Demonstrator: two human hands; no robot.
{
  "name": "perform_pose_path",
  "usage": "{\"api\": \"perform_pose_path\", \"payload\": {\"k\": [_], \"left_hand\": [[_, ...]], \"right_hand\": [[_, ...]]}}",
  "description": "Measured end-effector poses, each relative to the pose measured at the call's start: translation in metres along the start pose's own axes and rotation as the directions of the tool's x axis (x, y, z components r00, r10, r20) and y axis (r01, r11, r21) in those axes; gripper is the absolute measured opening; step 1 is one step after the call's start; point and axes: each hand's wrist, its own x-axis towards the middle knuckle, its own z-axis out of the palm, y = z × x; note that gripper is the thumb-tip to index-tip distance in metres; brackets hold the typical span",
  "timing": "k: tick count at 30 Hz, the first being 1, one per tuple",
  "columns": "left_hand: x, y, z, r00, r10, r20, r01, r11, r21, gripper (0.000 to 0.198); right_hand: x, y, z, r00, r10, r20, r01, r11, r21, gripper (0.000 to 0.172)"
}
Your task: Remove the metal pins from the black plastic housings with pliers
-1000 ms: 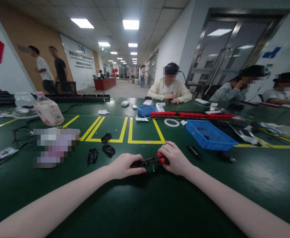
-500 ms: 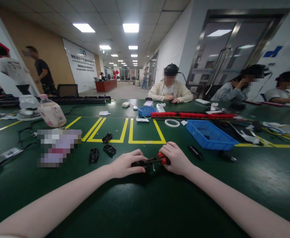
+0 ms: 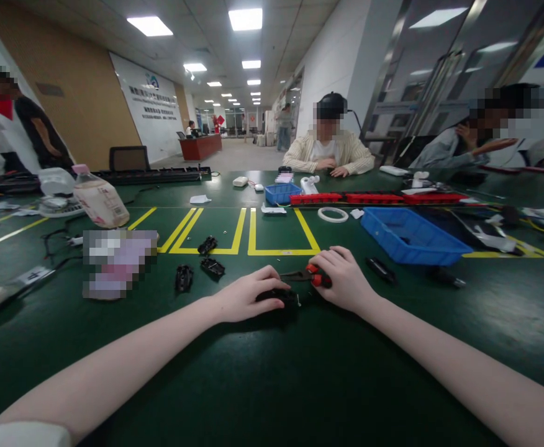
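Observation:
My left hand (image 3: 253,293) has its fingers round a small black part (image 3: 279,297) low over the green table (image 3: 235,385). A thin pale piece sticks out at that part's right end. In my right hand (image 3: 344,278) are pliers (image 3: 310,274) with red and black handles. Their dark jaws point left, above the black part and near my left fingertips; whether they touch it I cannot tell. Several similar black parts (image 3: 213,267) lie left of my left hand.
A blue tray (image 3: 412,239) stands at the right, with a black cylindrical object (image 3: 380,271) before it. Farther back are a white ring (image 3: 332,215), a red strip (image 3: 374,198) and a seated person (image 3: 325,152). A bottle (image 3: 99,198) stands left.
The pliers' jaws have come away from the right end of the black part and now sit above it, farther from me. The camera view has tilted down slightly.

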Motion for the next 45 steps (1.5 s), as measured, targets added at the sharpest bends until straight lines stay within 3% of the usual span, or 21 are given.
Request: {"api": "perform_pose_path", "payload": {"k": [13,20,23,27,33,45], "left_hand": [[0.002,-0.01,0.005,0.994,0.092,-0.066,-0.082,0.987,0.14,0.027],[0.004,-0.015,0.007,0.981,-0.03,-0.19,0.081,0.961,0.263,0.021],[0.004,-0.012,0.006,0.982,-0.059,-0.182,0.104,0.963,0.249,0.025],[0.004,-0.009,0.005,0.97,-0.147,-0.194,0.198,0.94,0.279,0.046],[0.005,-0.007,0.005,0.966,-0.19,-0.176,0.236,0.926,0.295,0.039],[0.003,0.003,0.003,0.956,-0.278,-0.096,0.295,0.901,0.319,0.044]], "right_hand": [[-0.002,0.001,0.004,0.999,-0.044,-0.021,0.044,0.999,-0.028,0.028],[0.0,0.002,0.005,1.0,-0.011,0.028,0.012,1.0,-0.028,0.026],[0.001,0.003,0.005,0.998,-0.002,0.063,0.003,1.0,-0.013,0.025],[0.002,0.005,0.004,0.998,-0.011,0.056,0.011,1.0,-0.002,0.026],[0.002,0.01,0.006,1.0,0.017,0.017,-0.018,1.0,0.013,0.038],[0.001,0.008,0.005,0.999,-0.051,0.007,0.052,0.998,-0.04,0.025]]}}
